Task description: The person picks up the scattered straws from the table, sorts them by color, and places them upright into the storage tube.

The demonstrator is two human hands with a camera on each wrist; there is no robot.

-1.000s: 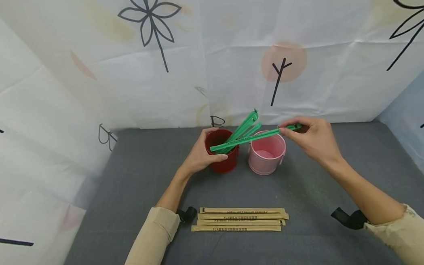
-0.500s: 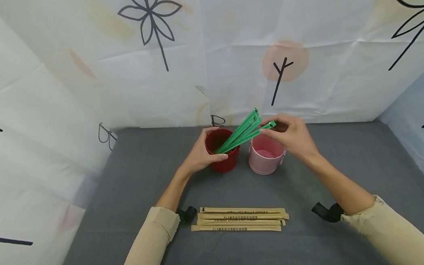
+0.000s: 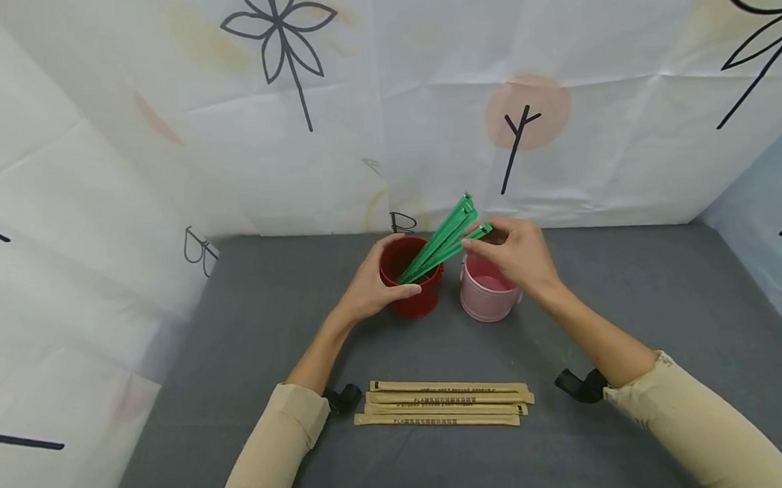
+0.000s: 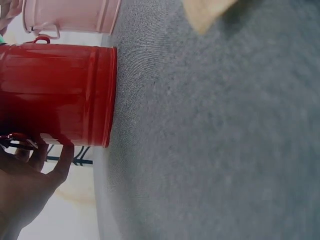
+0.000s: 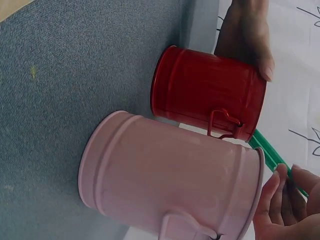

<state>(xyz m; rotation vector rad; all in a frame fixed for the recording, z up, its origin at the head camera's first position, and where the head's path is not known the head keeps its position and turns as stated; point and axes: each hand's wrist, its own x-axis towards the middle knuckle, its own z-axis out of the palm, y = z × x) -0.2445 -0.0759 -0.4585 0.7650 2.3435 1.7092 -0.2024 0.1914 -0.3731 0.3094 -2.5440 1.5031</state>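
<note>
My left hand (image 3: 369,282) grips the small red bucket (image 3: 416,304) from its left side, fingers round the back and thumb along the front rim. Several green wrapped straws (image 3: 453,221) lean to the right out of that bucket. Between thumb and fingers, my right hand (image 3: 514,253) pinches one green wrapped straw (image 3: 478,233) near its upper end; its lower end slants into the red bucket. This hand is over the pink bucket (image 3: 489,304), covering part of its rim. In the right wrist view the held straw (image 5: 269,151) passes behind the pink rim.
Several tan wrapped straws (image 3: 444,403) lie in a row on the grey cloth-covered table (image 3: 458,467), nearer the person than the buckets. The pink bucket stands close to the right of the red one. Behind the table hangs a white patterned cloth (image 3: 437,122).
My right hand has moved left, bringing the green wrapped straw from lying across the red bucket to slanting down into it. My left hand stays on the red bucket.
</note>
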